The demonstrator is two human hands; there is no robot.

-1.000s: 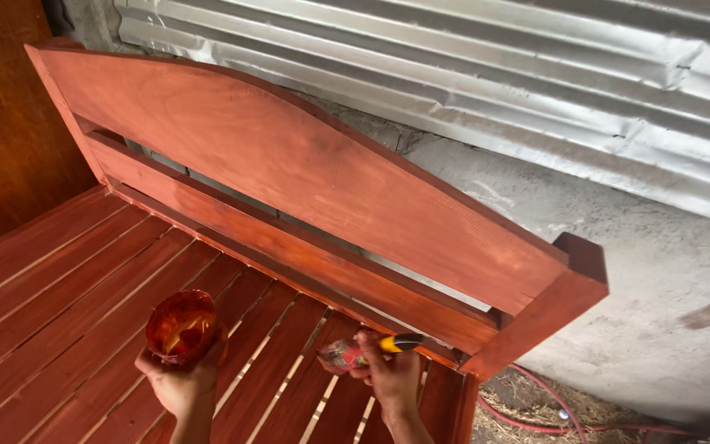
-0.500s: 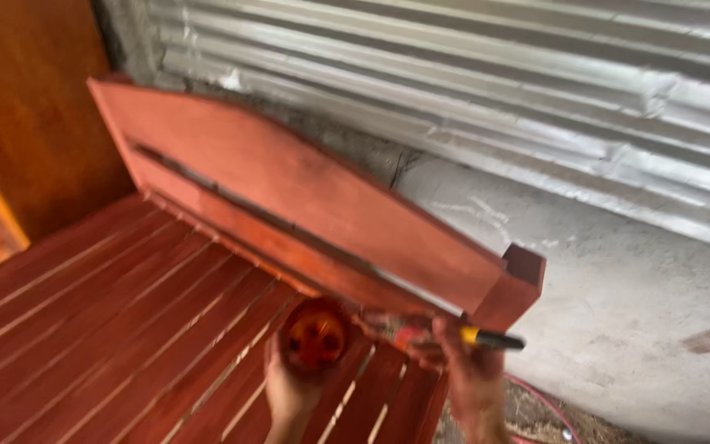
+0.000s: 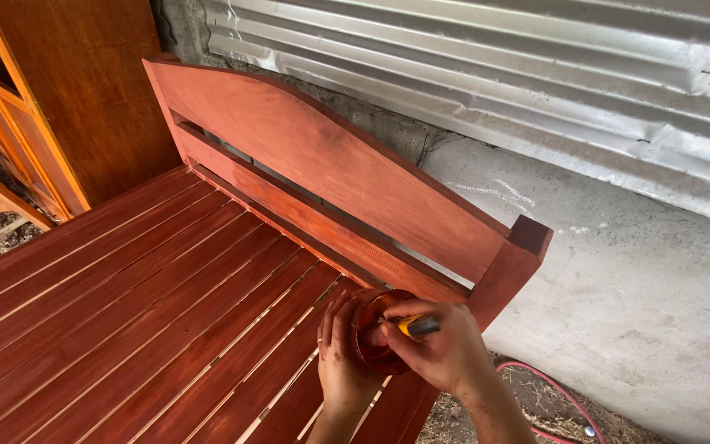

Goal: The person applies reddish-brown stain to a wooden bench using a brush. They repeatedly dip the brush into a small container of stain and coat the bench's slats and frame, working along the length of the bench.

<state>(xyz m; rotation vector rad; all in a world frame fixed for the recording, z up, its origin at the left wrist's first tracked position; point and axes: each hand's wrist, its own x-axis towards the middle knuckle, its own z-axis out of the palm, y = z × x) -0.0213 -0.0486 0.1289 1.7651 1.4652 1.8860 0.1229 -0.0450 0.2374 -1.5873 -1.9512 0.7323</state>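
Now brought together at 6 o'clock: left hand (image 3: pixel 340 362) and right hand (image 3: pixel 445 353), a second ago apart. Red-stained jar (image 3: pixel 374 333), earlier held upright at 7 o'clock with its mouth up, now tipped sideways toward the right hand. Yellow-handled brush (image 3: pixel 415 326), before pointing outward at 3 o'clock, now poked into the jar's mouth. Headboard (image 3: pixel 330 164) shifted leftward in view, orange cabinet (image 3: pixel 67 107) come into sight at 10 o'clock.

bed frame (image 3: pixel 207 279) — stained wood, satin | wall (image 3: pixel 618 271) — rough concrete
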